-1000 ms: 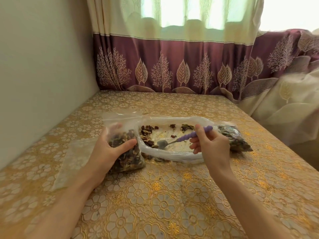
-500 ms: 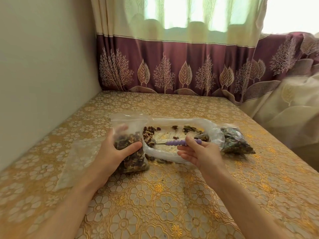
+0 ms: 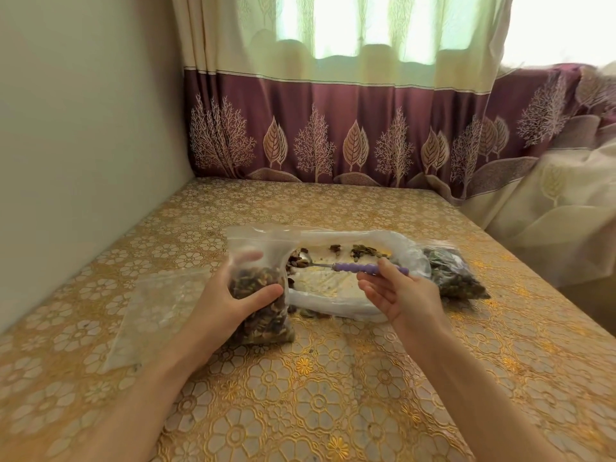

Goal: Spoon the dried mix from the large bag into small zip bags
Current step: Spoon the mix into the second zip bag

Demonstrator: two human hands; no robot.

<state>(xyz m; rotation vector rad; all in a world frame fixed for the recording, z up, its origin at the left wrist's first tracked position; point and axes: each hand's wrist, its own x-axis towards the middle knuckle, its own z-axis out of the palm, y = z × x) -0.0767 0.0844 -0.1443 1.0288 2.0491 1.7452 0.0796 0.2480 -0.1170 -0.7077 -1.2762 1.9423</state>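
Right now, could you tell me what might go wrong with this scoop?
The purple-handled spoon rests loosely on the right hand's fingers, so it could roll and drop its load into the large bag. The small zip bag, gripped by the left hand, looks well filled; more mix could spill onto the tablecloth.

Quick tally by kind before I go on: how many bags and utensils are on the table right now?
Small zip bags with mix: 2 (held by left hand; right side)
Empty small zip bags: 1
Large bags: 1
Spoons: 1, purple handle, in right hand
Total: 5
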